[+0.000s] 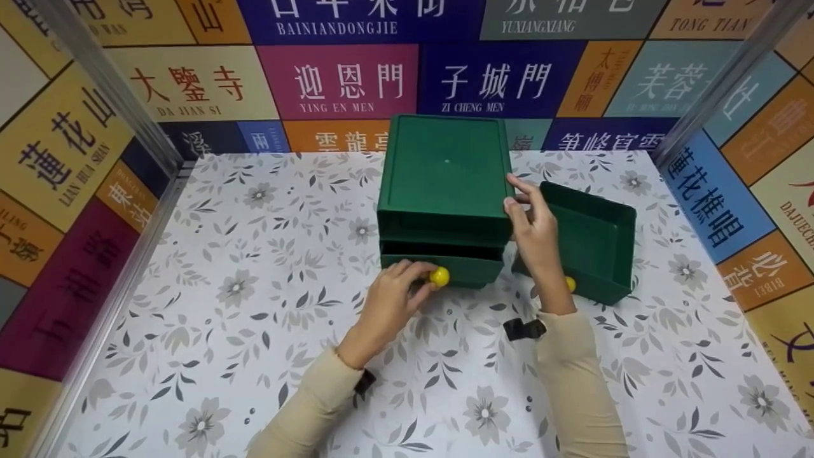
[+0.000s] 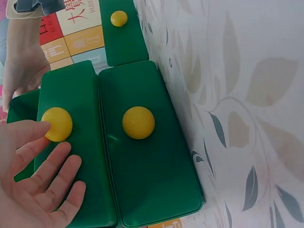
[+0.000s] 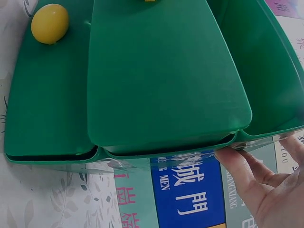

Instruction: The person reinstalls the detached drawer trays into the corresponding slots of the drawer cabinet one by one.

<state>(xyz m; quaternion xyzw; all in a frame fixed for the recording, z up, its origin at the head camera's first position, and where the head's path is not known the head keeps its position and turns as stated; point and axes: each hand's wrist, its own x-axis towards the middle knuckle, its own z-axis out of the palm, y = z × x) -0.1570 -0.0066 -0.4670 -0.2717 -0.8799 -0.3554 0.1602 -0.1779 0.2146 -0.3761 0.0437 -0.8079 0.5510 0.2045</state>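
Observation:
A green drawer cabinet (image 1: 448,165) stands at the far middle of the table, its top compartment without a drawer. The middle drawer (image 2: 78,175) stands out past the lower drawer (image 2: 156,180), whose own yellow knob (image 2: 138,122) shows. My left hand (image 1: 391,302) pinches the middle drawer's round yellow knob (image 1: 439,276) between thumb and forefinger; its other fingers are loosely bent. At the cabinet's right side, my right hand (image 1: 537,232) rests with thumb and fingertips against the outer wall near the top edge. Some right fingers are hidden.
A loose green drawer (image 1: 588,222) lies beside the cabinet on the right, open side up, its yellow knob (image 1: 570,284) partly behind the right wrist. Printed panels (image 1: 343,83) wall the flowered table (image 1: 254,356) at the back and sides.

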